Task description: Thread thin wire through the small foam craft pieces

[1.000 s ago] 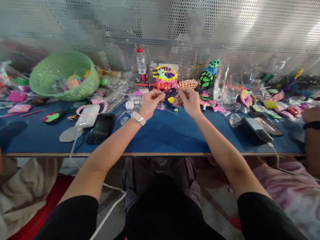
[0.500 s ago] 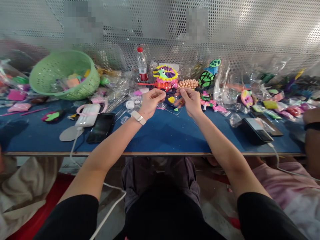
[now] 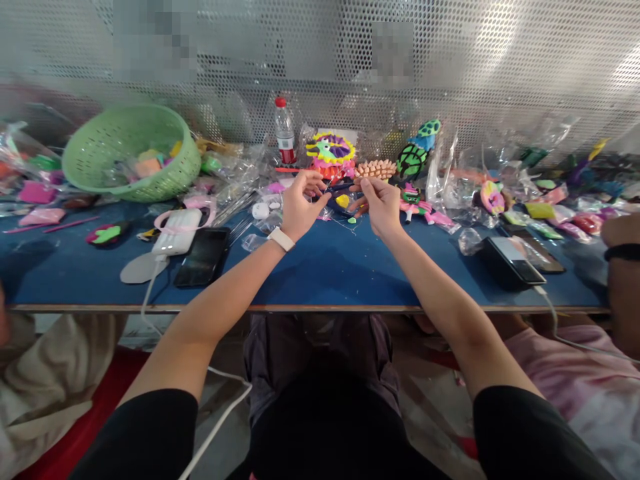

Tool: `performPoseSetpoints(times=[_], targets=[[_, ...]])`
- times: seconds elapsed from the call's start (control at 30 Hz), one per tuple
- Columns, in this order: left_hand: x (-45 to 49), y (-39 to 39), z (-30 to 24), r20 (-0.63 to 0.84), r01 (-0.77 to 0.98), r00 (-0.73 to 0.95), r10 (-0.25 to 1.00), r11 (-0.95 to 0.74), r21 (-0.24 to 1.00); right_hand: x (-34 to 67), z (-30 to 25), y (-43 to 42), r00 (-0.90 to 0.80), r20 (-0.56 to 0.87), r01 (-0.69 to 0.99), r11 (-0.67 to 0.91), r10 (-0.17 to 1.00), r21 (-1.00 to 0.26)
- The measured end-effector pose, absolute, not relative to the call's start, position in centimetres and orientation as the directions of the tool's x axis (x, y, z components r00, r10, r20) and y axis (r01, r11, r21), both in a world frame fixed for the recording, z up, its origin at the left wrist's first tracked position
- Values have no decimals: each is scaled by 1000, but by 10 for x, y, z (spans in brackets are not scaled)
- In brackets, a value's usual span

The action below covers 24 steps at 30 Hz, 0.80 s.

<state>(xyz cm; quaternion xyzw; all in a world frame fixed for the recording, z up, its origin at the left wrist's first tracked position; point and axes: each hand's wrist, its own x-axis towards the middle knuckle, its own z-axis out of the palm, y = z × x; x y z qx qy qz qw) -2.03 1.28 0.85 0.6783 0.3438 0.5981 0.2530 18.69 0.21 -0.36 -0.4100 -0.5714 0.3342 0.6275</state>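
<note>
My left hand [image 3: 301,208] is raised over the blue table [image 3: 345,273], its thumb and fingers parted and nothing visible between them. To its right, my right hand [image 3: 384,207] has thumb and forefinger pinched together; what they hold, if anything, is too small to make out. Between the hands lies a dark clay-like piece with a yellow lump [image 3: 343,200], and a small green bit [image 3: 352,221] sits just in front. Behind them stands a colourful clay figure [image 3: 330,148] with a yellow spiky rim. A pink and green figure [image 3: 417,205] lies right of my right hand.
A green basket [image 3: 75,160] stands at the back left, with a red-capped bottle [image 3: 285,133] nearer the middle. A white power bank [image 3: 177,233] and phone [image 3: 203,257] lie left; a dark box-like device [image 3: 510,263] lies right. Clay packets and plastic bags line the back. People sit on both sides.
My left thumb and fingers have come apart from a pinch, and the hand has tilted upward slightly. My right hand stays pinched in nearly the same place.
</note>
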Motion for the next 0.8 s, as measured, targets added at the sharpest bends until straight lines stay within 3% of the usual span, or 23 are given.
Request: performPoseSetpoints(times=[0.27, 0.8], targets=[[-21, 10, 6, 693, 394, 87, 715, -664, 636, 182, -2, -3, 94, 443, 58, 440, 892, -896], [-29, 15, 9, 721, 437, 114, 684, -686, 582, 172, -6, -14, 144, 464, 63, 460, 874, -886]])
